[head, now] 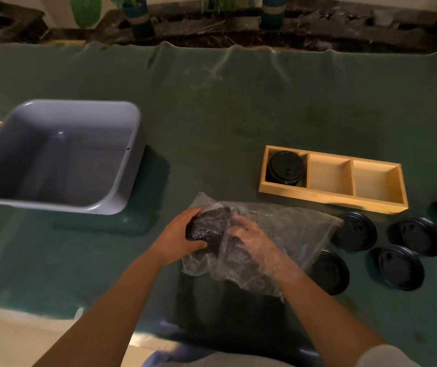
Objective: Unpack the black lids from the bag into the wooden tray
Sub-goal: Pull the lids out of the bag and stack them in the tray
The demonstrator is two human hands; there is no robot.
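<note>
Green cloth, wrinkled at its far edge, covers the tabletop, with potted plants beyond. An empty grey plastic tub sits at the left. At the right, a three-compartment wooden tray holds black lids stacked in its leftmost compartment; five more round lids lie loose just in front of it. The left hand closes its grip on a dark stack through the crinkled clear bag; the right hand is inside the bag, its grip unclear.
</note>
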